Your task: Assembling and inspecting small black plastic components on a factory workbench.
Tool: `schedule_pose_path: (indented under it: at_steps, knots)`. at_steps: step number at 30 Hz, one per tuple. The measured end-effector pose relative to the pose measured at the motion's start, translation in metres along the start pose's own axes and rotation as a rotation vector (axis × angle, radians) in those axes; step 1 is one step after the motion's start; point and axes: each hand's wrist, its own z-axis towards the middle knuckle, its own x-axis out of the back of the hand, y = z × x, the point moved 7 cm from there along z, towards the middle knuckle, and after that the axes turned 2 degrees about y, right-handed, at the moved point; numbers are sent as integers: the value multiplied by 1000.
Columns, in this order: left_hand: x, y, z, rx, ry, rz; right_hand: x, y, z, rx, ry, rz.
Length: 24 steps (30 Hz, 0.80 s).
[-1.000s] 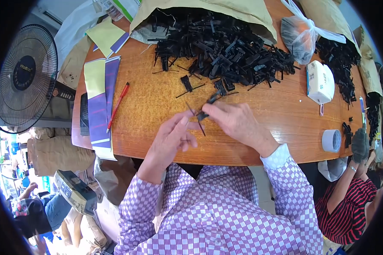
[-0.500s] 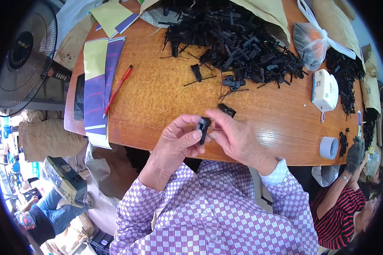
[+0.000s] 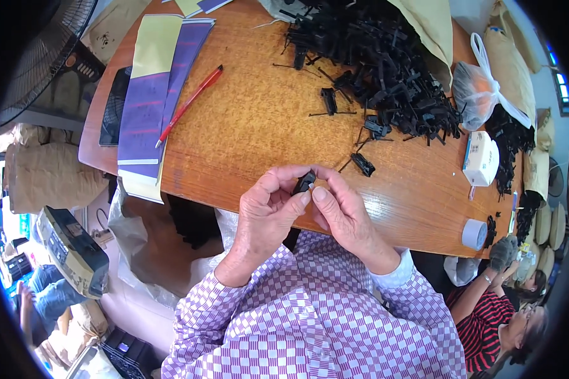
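Just over the table's near edge, both hands meet around one small black plastic part (image 3: 305, 182). My left hand (image 3: 269, 205) is closed, pinching the part between thumb and fingers. From the other side my right hand (image 3: 344, 211) presses its thumb and fingertips against the same part, and a small pale bit shows by the thumb. Fingers hide much of the part. Beyond the hands, a loose black part (image 3: 363, 164) lies on the wood, with two more between it and a large heap of black plastic parts (image 3: 385, 82).
Purple and yellow papers (image 3: 146, 95) lie at left beside a red pen (image 3: 189, 106). At right are a tied plastic bag (image 3: 477, 95), a tissue pack (image 3: 480, 158) and a tape roll (image 3: 474, 234). A co-worker in red stripes (image 3: 433, 344) sits right; a fan (image 3: 50, 50) stands left.
The black part has turned from upright to slanted in my fingers. My right thumb and fingers have closed in on it. The whole view has shifted.
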Motion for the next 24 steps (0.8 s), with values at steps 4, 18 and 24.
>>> schedule_pose_path:
  at_steps: [4,18,24]
  knots:
    - [5,0,-2,-49,34,57,-6,0,1,27,22,-81]
    - [-27,29,-1,-475,113,857,10,12,5,12,79,40]
    - [-40,12,12,-312,117,439,47,-3,-4,219,120,-103]
